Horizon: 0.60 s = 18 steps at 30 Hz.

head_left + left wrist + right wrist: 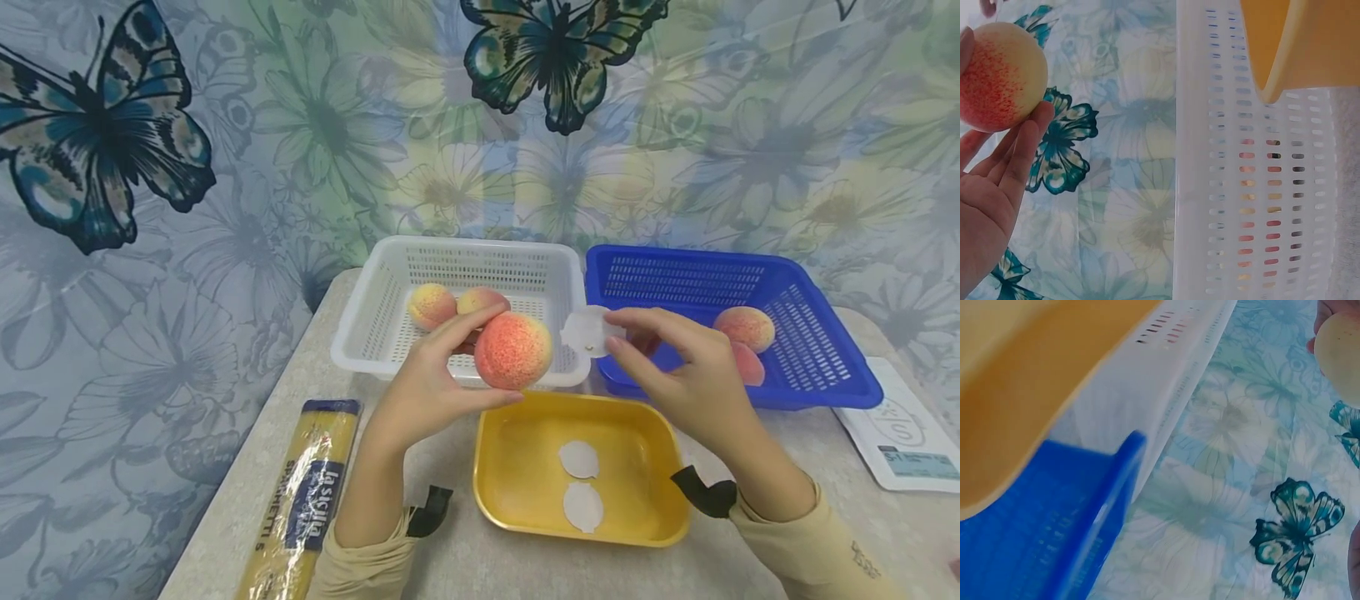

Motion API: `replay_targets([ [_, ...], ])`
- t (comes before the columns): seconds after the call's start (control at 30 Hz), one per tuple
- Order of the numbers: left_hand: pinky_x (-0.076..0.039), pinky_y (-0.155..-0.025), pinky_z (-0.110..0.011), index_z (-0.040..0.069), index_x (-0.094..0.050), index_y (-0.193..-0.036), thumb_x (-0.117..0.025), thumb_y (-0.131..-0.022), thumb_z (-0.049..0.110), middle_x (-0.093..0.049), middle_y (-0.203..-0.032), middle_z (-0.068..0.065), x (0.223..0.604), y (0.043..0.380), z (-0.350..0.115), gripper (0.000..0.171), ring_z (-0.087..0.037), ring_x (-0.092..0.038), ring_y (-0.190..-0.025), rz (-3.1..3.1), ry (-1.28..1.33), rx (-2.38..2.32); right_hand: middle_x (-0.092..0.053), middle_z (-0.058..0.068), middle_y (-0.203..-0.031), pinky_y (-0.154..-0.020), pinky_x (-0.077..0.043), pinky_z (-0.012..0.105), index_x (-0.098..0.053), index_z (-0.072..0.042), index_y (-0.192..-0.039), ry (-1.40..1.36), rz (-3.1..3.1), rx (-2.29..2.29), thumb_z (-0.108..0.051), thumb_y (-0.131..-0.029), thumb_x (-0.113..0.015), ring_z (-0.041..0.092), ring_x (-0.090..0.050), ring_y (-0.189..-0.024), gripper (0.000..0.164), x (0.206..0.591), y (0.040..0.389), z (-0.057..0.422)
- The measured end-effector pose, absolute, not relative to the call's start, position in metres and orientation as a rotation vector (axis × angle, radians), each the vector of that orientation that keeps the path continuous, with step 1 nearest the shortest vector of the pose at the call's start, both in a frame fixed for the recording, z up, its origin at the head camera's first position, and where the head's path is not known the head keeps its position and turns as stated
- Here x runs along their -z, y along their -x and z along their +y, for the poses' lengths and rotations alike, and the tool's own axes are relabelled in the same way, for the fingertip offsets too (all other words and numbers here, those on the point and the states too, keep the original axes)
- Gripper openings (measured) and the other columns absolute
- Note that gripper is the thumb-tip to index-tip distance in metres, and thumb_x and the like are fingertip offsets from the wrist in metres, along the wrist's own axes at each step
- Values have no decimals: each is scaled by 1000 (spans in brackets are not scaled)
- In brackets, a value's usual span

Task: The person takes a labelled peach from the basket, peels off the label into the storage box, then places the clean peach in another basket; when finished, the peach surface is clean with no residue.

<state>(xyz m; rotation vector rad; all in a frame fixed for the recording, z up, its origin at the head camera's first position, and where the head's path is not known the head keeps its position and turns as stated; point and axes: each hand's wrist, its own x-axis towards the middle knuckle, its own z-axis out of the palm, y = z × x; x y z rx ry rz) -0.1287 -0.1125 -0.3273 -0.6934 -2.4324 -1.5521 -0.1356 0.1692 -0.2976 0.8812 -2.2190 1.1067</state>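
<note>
My left hand (431, 379) grips a red-and-yellow peach (513, 350) between thumb and fingers, over the front rim of the white basket (360, 333). The left wrist view shows the same peach (1007, 81) against the fingertips. To its right, my right hand (686, 367) pinches a thin white fruit-shaped cutout (587, 331) between thumb and forefinger, a small gap away from the peach. Two similar white cutouts (580, 459) lie in the yellow tray (525, 517) below the hands. Only an edge of the right hand (1355, 562) shows in the right wrist view.
Two peaches (432, 306) sit in the white basket. In the blue basket (825, 350) are two more peaches (745, 329), one partly behind my right hand. A spaghetti packet (303, 500) lies at the left, and a white pouch (903, 442) at the right.
</note>
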Motion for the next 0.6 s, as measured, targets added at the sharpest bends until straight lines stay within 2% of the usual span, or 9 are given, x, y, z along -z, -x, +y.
replay_targets([
  [0.17, -53, -97, -29, 26, -51, -144, -93, -67, 24, -56, -141, 7, 327, 130, -111, 87, -12, -61, -111, -2418, 698, 1574, -69, -4, -81, -69, -50, 10, -74, -5, -107, -842, -2286, -1083, 10, -71, -81, -2, -58, -74, 39, 308, 124, 189],
  [0.3, -53, -97, -29, 27, -52, -143, -94, -67, 23, -56, -141, 7, 328, 131, -110, 88, -12, -61, -112, -2406, 709, 1587, -66, -9, -79, -67, -49, 11, -74, -10, -107, -802, -2384, -1117, 9, -73, -81, 0, -57, -72, 39, 324, 114, 207],
  [0.47, -53, -97, -31, 27, -52, -143, -94, -66, 20, -58, -139, 6, 329, 133, -110, 87, -13, -62, -112, -2386, 718, 1603, -61, -14, -77, -61, -45, 17, -71, -20, -107, -743, -2646, -1126, -6, -82, -79, 1, -54, -70, 30, 356, 104, 228],
  [0.6, -53, -97, -30, 27, -53, -142, -94, -66, 18, -58, -138, 6, 330, 134, -109, 87, -13, -62, -112, -2372, 719, 1616, -60, -19, -79, -59, -44, 21, -69, -24, -106, -820, -2830, -1078, -16, -86, -78, -1, -53, -70, 24, 378, 100, 234],
])
